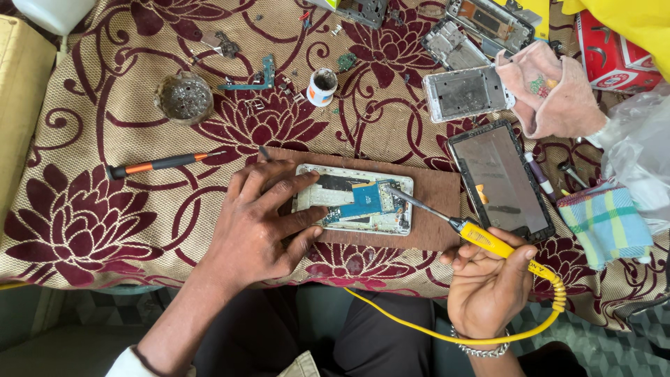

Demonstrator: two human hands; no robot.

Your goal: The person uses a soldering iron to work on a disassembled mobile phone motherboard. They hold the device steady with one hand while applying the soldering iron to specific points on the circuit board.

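An opened phone (353,199) with a blue circuit board lies on a brown board (433,202) in the middle of the patterned cloth. My left hand (262,220) rests flat on the phone's left end, fingers spread, holding it down. My right hand (488,279) grips a yellow soldering iron (481,237) like a pen. Its metal tip (394,190) touches the blue circuit board near the phone's right end. A coiled yellow cord (551,307) runs from the iron round under my wrist.
A black phone screen (499,178) lies right of the board. Another person's hand (551,91) holds a phone frame (464,92) at the upper right. An orange-handled screwdriver (157,165), a round metal dish (185,98), a small white pot (322,86) and loose parts lie around. A checked cloth (606,222) sits at the right.
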